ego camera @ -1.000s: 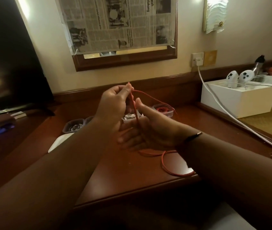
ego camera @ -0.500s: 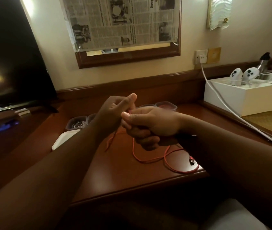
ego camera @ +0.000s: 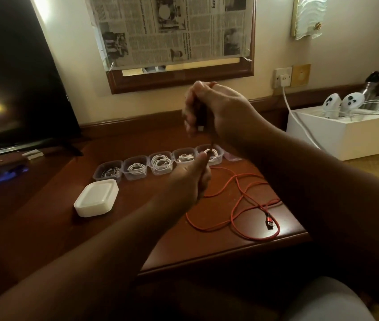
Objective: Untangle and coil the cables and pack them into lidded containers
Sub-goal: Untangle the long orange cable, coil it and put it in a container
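Cream wall [ego camera: 72, 66] up ahead, dim warm light, and a dark wood-framed mirror [ego camera: 181, 82] papered over with newspaper [ego camera: 172, 28] — a wall lamp [ego camera: 309, 17] glows top right. Dark television [ego camera: 10, 89] on the left, reddish wooden desk [ego camera: 207, 246] below, white socket [ego camera: 282, 77] beside a brass plate [ego camera: 301, 75]

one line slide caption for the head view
Both hands, right hand above left hand, stretch a red cable over open containers of coiled white cables.
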A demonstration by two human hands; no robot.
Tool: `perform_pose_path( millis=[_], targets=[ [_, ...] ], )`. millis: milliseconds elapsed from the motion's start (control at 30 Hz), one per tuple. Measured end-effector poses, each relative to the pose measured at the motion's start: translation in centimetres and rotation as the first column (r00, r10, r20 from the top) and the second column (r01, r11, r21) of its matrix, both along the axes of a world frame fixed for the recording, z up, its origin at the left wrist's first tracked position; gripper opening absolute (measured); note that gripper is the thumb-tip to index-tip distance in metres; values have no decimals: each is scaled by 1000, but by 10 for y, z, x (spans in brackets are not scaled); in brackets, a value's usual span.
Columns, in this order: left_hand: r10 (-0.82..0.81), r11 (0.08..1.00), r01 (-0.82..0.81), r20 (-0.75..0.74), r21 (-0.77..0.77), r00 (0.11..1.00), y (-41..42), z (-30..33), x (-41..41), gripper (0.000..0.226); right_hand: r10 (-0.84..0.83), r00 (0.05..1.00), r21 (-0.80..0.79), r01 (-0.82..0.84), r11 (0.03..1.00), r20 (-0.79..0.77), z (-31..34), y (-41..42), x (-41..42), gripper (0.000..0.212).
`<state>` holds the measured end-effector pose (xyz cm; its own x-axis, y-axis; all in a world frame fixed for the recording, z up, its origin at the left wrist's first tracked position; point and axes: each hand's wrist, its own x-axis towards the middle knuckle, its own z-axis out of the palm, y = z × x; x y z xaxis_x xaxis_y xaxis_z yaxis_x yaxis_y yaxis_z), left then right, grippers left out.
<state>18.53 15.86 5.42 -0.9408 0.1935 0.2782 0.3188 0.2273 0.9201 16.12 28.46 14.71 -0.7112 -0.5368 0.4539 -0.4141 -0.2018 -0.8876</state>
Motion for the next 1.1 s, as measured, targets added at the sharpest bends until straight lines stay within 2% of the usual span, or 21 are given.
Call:
perform_pose_path(
  millis=[67, 133, 167, 233, 300, 333, 433, 500, 533, 600, 667, 700, 733, 767, 800, 833, 867, 933, 967, 1000, 1100],
  targets=[
    [8, 973, -40, -142, -228, 990, -9, 1, 9, 46, -260, 862, 260, 396, 881, -434, -1, 9, -12, 25],
    [35, 893, -211, -408, -397, 912, -22, 9, 10, 43, -203, 711, 455, 615, 644, -674, -10, 16, -22, 23],
    [11, 846, -286, -520, -450, 854, -31, 14, 8, 40, -156, 711, 530, 634, 563, -686, -17, 18, -25, 24],
    [-24, 778, -377, -624, -502, 781, -50, 24, 0, 35, -131, 843, 666, 498, 556, -521, -31, 21, -26, 21],
    [-35, 765, -384, -628, -518, 777, -64, 32, -8, 35, -61, 993, 686, 112, 719, -99, -45, 19, -23, 38],
    [-38, 779, -364, -618, -510, 785, -68, 34, -11, 35, 27, 994, 623, -90, 777, 109, -52, 18, -21, 50],
    [-17, 919, -195, -529, -342, 848, -67, 31, -18, 32, 406, 756, 250, -584, 772, 513, -62, 13, -12, 62],
    [-23, 998, -3, -371, -69, 928, -56, 19, -16, 26, 634, 561, -133, -684, 717, 532, -55, 8, -3, 54],
    [-36, 997, 54, -281, 59, 959, -47, 12, -13, 25, 690, 542, -287, -647, 707, 479, -48, 7, 0, 51],
    [-55, 984, 79, -146, 161, 988, -27, -1, -3, 30, 657, 667, -466, -484, 740, 351, -34, 4, 2, 47],
    [-72, 995, 78, -107, 55, 992, -15, -4, 7, 30, 314, 928, -394, -218, 893, 199, -25, 4, -1, 44],
    [-65, 997, 59, -132, -54, 989, -13, -3, 10, 28, 22, 1000, -251, -17, 968, 15, -24, 5, -6, 41],
    [-40, 984, 6, -186, -178, 982, -14, 0, 10, 26, -267, 925, -67, 259, 964, -270, -26, 6, -8, 39],
    [-4, 956, -73, -259, -286, 966, -17, 4, 8, 23, -394, 729, 86, 523, 848, -560, -28, 5, -10, 37],
    [31, 923, -157, -339, -351, 940, -22, 10, 6, 21, -361, 591, 202, 678, 707, -721, -32, 5, -15, 36],
    [50, 906, -210, -401, -367, 915, -28, 15, 3, 20, -298, 593, 335, 725, 601, -748, -37, 5, -19, 37],
    [62, 907, -231, -433, -351, 899, -35, 20, -1, 18, -277, 718, 493, 658, 569, -639, -42, 6, -20, 40],
    [88, 936, -215, -406, -278, 910, -50, 27, -9, 14, -123, 992, 674, 77, 735, 21, -50, 10, -18, 54],
    [85, 967, -163, -351, -197, 932, -54, 28, -11, 17, 87, 927, 506, -275, 818, 364, -54, 11, -16, 60],
    [70, 992, -96, -280, -78, 957, -56, 27, -13, 20, 302, 778, 232, -490, 840, 551, -56, 10, -14, 63],
    [-5, 971, 30, -107, 239, 994, -46, 14, -11, 19, 710, 460, -375, -624, 686, 533, -53, 6, -8, 68]
  ],
)
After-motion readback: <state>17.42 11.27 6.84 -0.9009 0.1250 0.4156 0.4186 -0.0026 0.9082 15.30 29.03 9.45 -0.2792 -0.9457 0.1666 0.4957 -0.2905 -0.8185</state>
